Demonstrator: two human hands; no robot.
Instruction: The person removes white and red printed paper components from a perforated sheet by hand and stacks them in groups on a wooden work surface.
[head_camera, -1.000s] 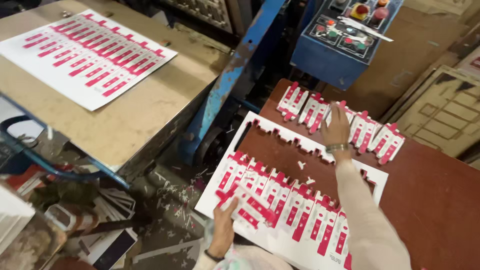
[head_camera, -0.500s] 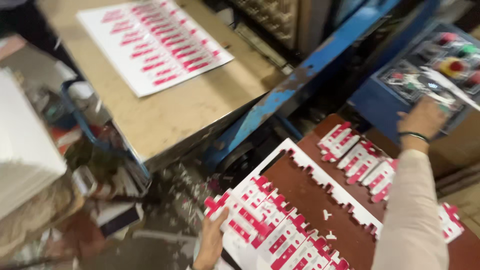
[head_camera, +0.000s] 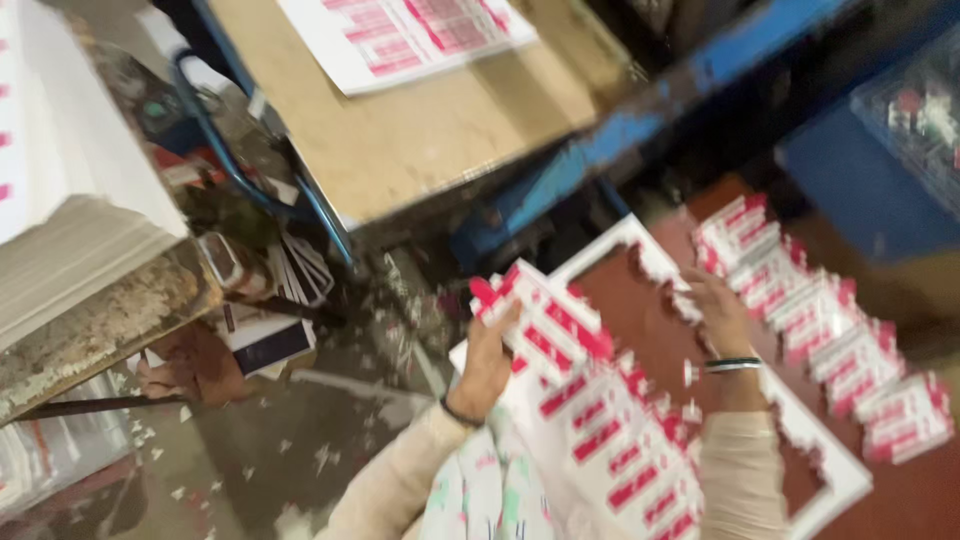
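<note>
A white die-cut card sheet (head_camera: 610, 440) printed with red-and-white box blanks lies on a brown table (head_camera: 920, 490); part of it is punched out, leaving a white frame. My left hand (head_camera: 487, 362) grips the sheet's near left edge and lifts that corner. My right hand (head_camera: 715, 312), with a dark wristband, rests on the sheet's far edge beside the hole. A row of separated red-and-white blanks (head_camera: 820, 320) lies stacked along the table behind it. The picture is blurred by motion.
A blue machine frame (head_camera: 640, 130) runs diagonally behind the table. A wooden board (head_camera: 420, 140) carries another printed sheet (head_camera: 410, 35). A tall stack of white sheets (head_camera: 70, 200) stands at left. Paper scraps litter the floor (head_camera: 300, 440).
The view has swung left and down. My right hand came back from the blue control box to the sheet's far edge. My left hand has raised the sheet's near corner.
</note>
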